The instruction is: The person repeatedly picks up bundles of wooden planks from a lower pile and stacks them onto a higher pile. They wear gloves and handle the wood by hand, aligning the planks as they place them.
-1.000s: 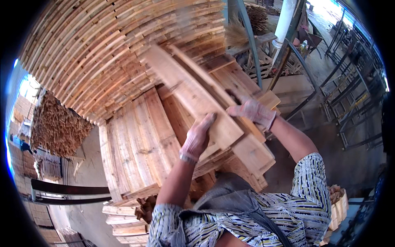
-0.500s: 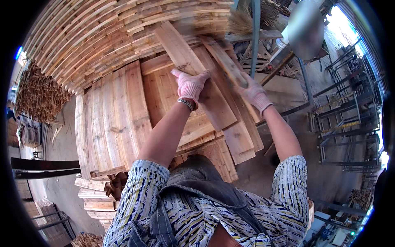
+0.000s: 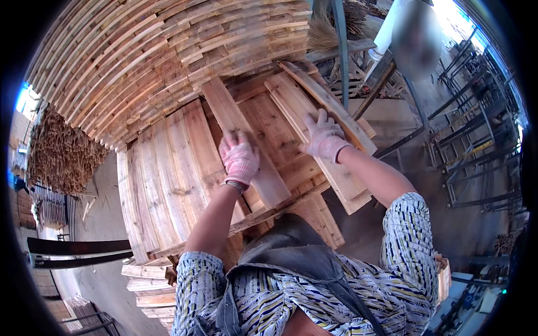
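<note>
The left board (image 3: 272, 185) is now lying farther left than in the earlier frame, and a gap is showing between it and the right board (image 3: 287, 101). Your left hand (image 3: 240, 159) is resting palm down on the left board, near its middle; blur is hiding whether your fingers are gripping its edge. Your right hand (image 3: 326, 138) is spreading its fingers over the right board, beside a tilted board (image 3: 354, 130); you cannot tell whether it is pinching anything.

Both boards are lying on the pile (image 3: 168, 179). They are looking stiff, thin and fairly light, dry enough not to slip, perhaps splintery. Holding the long edges near the middle is probably balancing them best.

Beyond, a wall of boards (image 3: 185, 45) is rising. At lower right, a wooden shape (image 3: 444, 278) is peeking past your sleeve (image 3: 412, 241); whether it is a container, and what it is holding, you cannot tell.
</note>
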Motion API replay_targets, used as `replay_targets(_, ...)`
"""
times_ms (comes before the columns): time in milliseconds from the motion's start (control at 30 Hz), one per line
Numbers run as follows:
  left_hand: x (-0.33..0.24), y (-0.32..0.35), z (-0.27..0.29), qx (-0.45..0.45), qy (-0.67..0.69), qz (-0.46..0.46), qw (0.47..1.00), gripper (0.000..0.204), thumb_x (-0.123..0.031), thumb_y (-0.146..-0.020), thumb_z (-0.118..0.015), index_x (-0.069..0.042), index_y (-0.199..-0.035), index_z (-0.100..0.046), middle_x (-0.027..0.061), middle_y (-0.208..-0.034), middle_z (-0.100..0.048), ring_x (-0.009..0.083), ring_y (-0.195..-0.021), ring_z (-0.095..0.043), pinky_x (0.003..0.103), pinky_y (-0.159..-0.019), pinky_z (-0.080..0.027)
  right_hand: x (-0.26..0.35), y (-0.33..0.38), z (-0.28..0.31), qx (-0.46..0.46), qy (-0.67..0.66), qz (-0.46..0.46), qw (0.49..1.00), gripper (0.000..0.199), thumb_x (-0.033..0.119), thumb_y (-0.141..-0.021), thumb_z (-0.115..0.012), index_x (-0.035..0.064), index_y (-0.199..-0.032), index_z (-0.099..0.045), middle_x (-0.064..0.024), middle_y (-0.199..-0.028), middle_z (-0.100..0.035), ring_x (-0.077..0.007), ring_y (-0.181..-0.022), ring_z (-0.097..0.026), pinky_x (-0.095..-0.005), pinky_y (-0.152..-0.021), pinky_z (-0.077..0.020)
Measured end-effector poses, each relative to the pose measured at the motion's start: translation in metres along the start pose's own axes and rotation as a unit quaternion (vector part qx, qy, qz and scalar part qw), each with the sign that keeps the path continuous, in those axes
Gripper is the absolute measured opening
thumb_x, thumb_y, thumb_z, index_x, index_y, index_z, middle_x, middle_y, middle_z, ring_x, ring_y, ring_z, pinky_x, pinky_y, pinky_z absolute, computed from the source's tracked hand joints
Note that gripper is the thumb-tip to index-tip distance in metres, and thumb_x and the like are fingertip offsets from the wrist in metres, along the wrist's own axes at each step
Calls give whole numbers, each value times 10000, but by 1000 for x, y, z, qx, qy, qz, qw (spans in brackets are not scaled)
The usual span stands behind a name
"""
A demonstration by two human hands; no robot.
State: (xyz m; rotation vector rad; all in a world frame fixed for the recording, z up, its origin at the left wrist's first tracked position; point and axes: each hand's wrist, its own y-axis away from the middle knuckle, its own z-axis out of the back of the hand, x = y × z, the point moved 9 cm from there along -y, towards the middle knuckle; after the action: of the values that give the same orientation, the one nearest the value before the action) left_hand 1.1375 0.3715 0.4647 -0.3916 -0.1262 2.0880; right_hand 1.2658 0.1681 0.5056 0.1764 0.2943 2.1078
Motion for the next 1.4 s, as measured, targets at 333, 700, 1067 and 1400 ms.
replay_targets(333, -2, 16, -12, 105, 20, -307, 946, 328, -379, -908, -618, -143, -1111, -723, 88, -1350, -596, 408, -1361, -424, 572, -1143, -308, 16, -14, 9, 65, -165, -60, 982, 981, 399, -788, -727, 198, -1615, -239, -251, -1553, -388, -394, -1411, -447, -467, -1159, -399)
replay_targets(700, 127, -10, 18, -70, -52, -39, 995, 571, -416, -981, -531, -33, -1403, -490, 235, -1449, -496, 418, -1379, -431, 568, -1180, -253, 155, -36, -26, -36, -130, -4, 991, 803, 501, -821, -695, 142, -1487, -425, -251, -1373, -513, -405, -1283, -527, -491, -1064, -451)
replay_targets(1067, 104, -32, 20, -16, -33, -48, 998, 405, -313, -977, -547, -59, -1293, -556, 185, -1366, -545, 375, -1336, -460, 535, -1151, -301, 87, -70, -1, -133, -154, -31, 978, 554, 470, -910, -607, 143, -1354, -557, -248, -1305, -529, -380, -1194, -565, -486, -1011, -475)
replay_targets(1400, 116, -36, 7, -71, -56, -72, 993, 368, -297, -999, -512, -70, -1283, -568, 166, -1358, -567, 370, -1331, -473, 530, -1151, -312, 166, -71, -15, -77, -114, 39, 990, 690, 540, -882, -645, 181, -1450, -489, -262, -1446, -417, -434, -1252, -514, -553, -999, -464)
